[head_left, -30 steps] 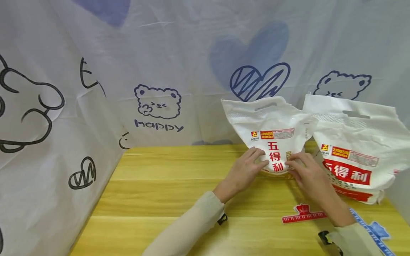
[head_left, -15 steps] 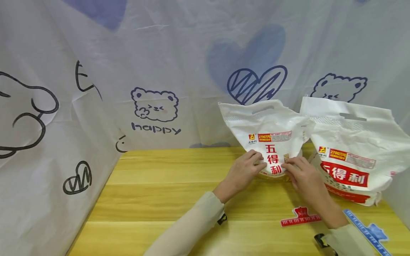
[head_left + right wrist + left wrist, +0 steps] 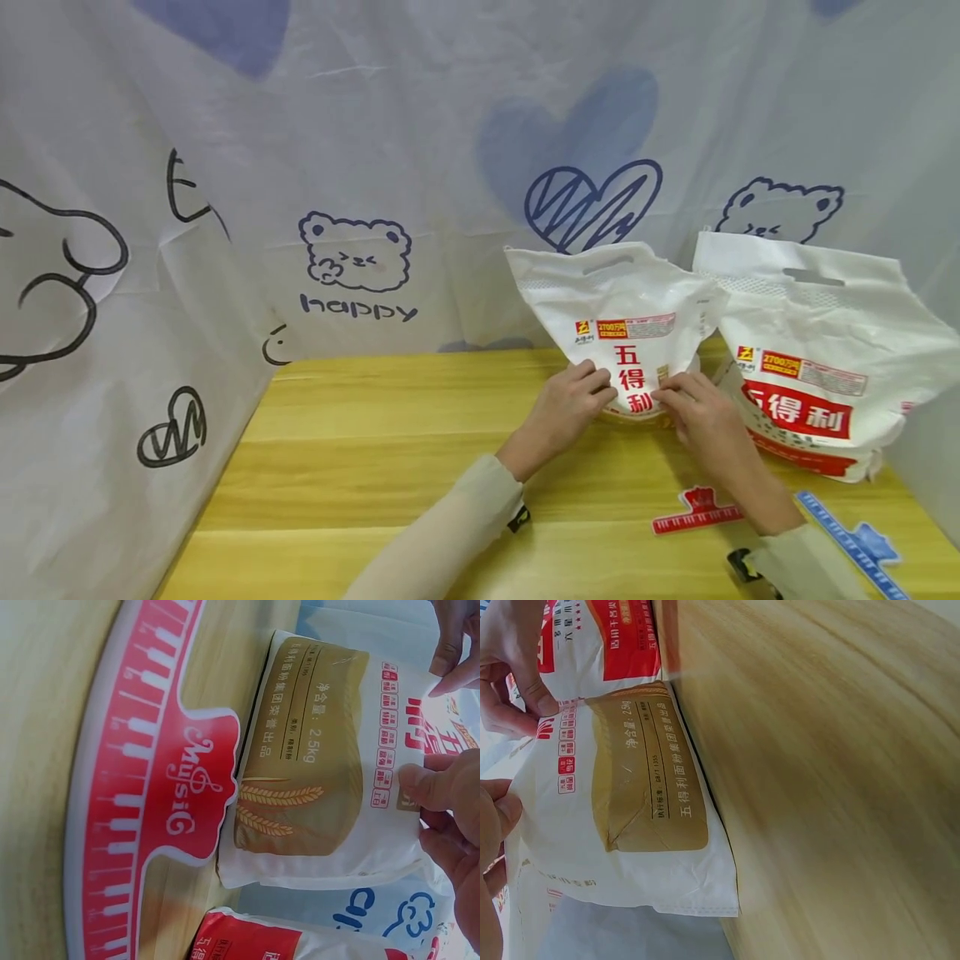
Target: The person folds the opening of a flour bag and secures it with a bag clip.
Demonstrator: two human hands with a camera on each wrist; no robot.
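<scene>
A white flour bag [image 3: 626, 333] with red lettering stands upright at the back of the table. In the wrist views its lower front shows a gold panel [image 3: 649, 772]. My left hand [image 3: 567, 407] pinches the bag's front on its left side, between thumb and fingers. On the other side of the red lettering, my right hand [image 3: 708, 427] pinches the same front with thumb and fingers. In the right wrist view, the right hand [image 3: 454, 806] sits near the top of the gold panel's white border. Some fingertips are hidden behind folds of the bag.
A larger white flour bag [image 3: 817, 342] with a red band stands close on the right. A red piano-key clip [image 3: 697, 512] and a blue clip [image 3: 855, 542] lie near the right forearm. Printed cloth [image 3: 450, 167] hangs behind the wooden table [image 3: 337, 467].
The head view has shifted slightly, so everything sits a little lower and further left. Both hands keep their pinch on the flour bag, which has hardly moved.
</scene>
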